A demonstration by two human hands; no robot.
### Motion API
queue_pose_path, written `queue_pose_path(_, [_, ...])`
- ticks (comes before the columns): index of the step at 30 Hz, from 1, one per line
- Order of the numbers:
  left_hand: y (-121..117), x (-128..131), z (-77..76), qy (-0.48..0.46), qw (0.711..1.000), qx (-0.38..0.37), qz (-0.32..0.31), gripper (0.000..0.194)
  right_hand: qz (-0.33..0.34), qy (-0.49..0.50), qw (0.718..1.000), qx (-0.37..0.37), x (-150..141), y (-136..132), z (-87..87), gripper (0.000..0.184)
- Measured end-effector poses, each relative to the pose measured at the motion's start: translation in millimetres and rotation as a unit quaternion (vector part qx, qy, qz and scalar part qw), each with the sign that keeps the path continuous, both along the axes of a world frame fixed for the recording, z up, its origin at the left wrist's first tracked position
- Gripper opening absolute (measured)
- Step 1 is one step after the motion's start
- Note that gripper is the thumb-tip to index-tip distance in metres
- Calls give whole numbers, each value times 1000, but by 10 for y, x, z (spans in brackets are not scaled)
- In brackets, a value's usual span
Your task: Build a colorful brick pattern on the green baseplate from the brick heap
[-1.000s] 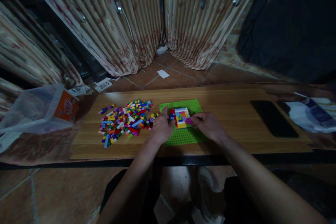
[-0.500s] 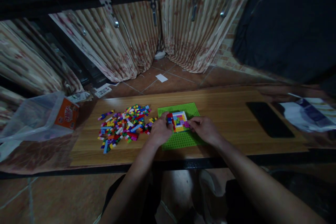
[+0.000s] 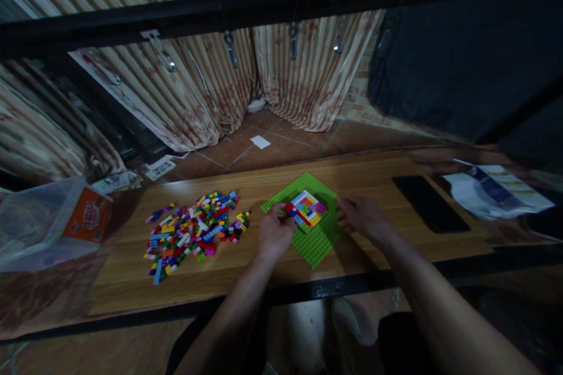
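I see the brick square [image 3: 308,209] on the green plate [image 3: 312,248], perhaps partly built, with loose bricks [image 3: 193,228] left on the table [image 3: 372,184]. Left hand [image 3: 275,234] and right hand [image 3: 365,218] flank it; whether either grip pinches, I cannot tell.

Dim light overall. Striped curtains [image 3: 206,88] hang behind a dark rail [image 3: 189,10], brick-patterned wall [image 3: 358,94] just right of them. Floor [image 3: 281,135] is reddish-brown tile, pale joints; wood-topped counter [image 3: 373,179] spans the foreground.
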State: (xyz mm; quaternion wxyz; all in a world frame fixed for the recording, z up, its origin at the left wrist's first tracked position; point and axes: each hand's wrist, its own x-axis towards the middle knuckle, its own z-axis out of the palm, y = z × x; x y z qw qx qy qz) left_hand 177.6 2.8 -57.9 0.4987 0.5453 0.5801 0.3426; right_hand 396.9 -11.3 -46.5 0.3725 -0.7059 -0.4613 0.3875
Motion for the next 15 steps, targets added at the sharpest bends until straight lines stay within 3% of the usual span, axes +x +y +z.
queue_pose_path(4, [-139, 50, 10, 6, 1000, 19, -7, 31, 58, 8, 998, 22, -95, 48, -122, 34])
queue_pose_path(15, [-410, -86, 93, 29, 998, 15, -57, 17, 66, -35, 994, 75, -187, 159, -125, 35])
